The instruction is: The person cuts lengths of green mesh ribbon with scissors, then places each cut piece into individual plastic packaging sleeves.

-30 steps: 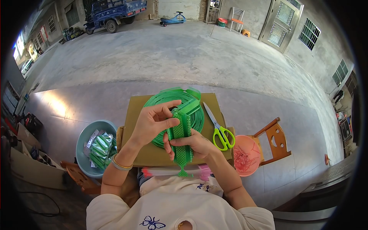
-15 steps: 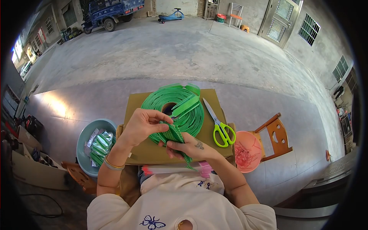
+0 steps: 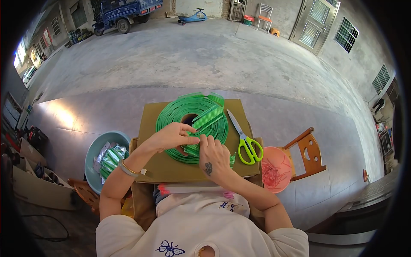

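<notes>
- Legible text, numbers, brands: none anywhere in frame.
- Blue truck [image 3: 127, 12], upper left: pale marks on side, small red patch toward rear; too small to read.
- Shirt [image 3: 214, 227], bottom centre: dark blue butterfly figure; more blue marks near hem, letters or pattern, cannot tell.
- Packets [image 3: 112, 161], left: any print too small.

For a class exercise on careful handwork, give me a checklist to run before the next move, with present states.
1. Right hand closed on the green dotted strip: ok.
2. Hold by the left hand: cannot tell, contact hidden.
3. Strip uncovered for inspection: not ok, hands cover much of it.
4. Green roll resting on the brown work surface: ok.
5. Lime-handled scissors clear of both hands: ok, lying right of the roll.
</notes>
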`<state>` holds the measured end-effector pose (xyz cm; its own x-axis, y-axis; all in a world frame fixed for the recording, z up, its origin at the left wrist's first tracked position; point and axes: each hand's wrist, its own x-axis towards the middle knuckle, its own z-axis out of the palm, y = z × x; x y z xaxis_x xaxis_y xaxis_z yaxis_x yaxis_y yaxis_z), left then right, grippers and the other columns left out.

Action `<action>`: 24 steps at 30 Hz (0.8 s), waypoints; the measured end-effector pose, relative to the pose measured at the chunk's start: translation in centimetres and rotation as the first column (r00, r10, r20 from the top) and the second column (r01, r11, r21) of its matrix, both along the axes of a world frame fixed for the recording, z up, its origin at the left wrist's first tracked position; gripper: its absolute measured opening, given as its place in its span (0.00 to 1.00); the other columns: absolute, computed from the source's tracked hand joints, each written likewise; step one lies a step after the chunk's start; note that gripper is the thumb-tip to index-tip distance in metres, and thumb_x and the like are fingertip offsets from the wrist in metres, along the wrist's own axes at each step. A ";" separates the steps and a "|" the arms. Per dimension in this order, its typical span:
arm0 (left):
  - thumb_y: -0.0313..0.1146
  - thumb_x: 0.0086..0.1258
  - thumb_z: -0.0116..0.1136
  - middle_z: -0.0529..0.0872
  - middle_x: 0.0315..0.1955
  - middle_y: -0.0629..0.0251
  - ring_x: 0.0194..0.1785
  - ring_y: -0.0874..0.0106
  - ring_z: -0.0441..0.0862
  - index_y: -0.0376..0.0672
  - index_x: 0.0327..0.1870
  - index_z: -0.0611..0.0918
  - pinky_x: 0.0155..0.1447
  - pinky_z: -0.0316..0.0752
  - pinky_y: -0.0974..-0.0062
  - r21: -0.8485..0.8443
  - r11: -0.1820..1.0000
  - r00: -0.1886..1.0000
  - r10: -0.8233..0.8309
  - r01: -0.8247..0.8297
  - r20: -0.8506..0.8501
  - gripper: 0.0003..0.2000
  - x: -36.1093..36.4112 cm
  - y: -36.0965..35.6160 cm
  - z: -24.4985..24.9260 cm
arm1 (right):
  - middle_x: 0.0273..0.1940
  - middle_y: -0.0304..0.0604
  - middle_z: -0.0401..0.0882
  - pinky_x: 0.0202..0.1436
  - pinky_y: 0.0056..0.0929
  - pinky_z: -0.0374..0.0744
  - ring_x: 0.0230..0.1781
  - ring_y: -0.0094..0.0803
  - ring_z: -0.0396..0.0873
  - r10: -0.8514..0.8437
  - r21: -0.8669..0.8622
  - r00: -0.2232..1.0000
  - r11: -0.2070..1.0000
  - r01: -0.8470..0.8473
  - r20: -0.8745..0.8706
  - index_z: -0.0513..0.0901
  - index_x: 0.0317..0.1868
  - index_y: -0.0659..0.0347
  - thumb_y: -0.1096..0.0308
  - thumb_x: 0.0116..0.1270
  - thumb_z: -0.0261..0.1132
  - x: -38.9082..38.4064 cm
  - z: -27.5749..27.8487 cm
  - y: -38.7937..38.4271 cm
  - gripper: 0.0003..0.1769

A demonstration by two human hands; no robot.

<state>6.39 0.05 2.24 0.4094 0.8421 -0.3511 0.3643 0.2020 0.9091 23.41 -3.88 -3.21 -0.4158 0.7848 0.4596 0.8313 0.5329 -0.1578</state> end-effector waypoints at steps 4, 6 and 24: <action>0.30 0.56 0.66 0.80 0.27 0.67 0.30 0.82 0.75 0.34 0.55 0.75 0.34 0.74 0.80 0.112 0.992 0.991 -0.051 0.066 -0.126 0.24 -0.6 0.9 -0.3 | 0.35 0.49 0.72 0.34 0.36 0.75 0.37 0.42 0.76 -0.025 -0.149 1.000 0.988 0.028 0.018 0.68 0.49 0.67 0.70 0.50 0.62 -0.4 0.2 -0.2 0.24; 0.28 0.52 0.68 0.81 0.26 0.66 0.29 0.82 0.75 0.36 0.54 0.76 0.34 0.73 0.81 0.165 0.981 0.978 -0.069 0.103 -0.199 0.25 -0.9 1.2 0.0 | 0.36 0.50 0.74 0.36 0.34 0.76 0.38 0.42 0.77 0.061 -0.229 0.992 0.970 -0.084 -0.106 0.68 0.51 0.69 0.63 0.56 0.62 -0.3 0.5 -0.3 0.25; 0.21 0.50 0.66 0.84 0.29 0.59 0.32 0.77 0.80 0.39 0.48 0.81 0.35 0.74 0.78 0.505 0.779 0.921 -0.241 0.371 -0.305 0.20 0.0 -0.9 8.1 | 0.42 0.50 0.82 0.50 0.29 0.79 0.44 0.35 0.81 -0.295 -0.476 0.507 -0.175 -0.862 -0.810 0.77 0.46 0.70 0.71 0.64 0.60 3.4 3.8 3.1 0.13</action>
